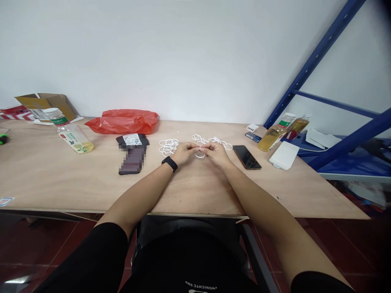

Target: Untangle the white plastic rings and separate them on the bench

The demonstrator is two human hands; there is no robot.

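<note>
White ring (200, 156): pinched by fingers of left hand (182, 152) and right hand (217, 152). Ring heaps (168, 146) on surface (91, 179); which finished, unclear.

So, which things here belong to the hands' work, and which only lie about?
In use: left hand, right hand, small white ring between them, loose white rings behind.
Lying about: crumpled red plastic bag, clear plastic bottle beside it, flat black phone.

1. The plywood worktop (45, 175) carries a black smartphone (247, 157).
2. Just left of the smartphone: loose white rings (168, 147).
3. To its right: a white power bank (284, 155) and two drink bottles (275, 136).
4. Far to its left: a black packet (132, 156), a red bag (124, 121) and a clear bottle (71, 136).
</note>
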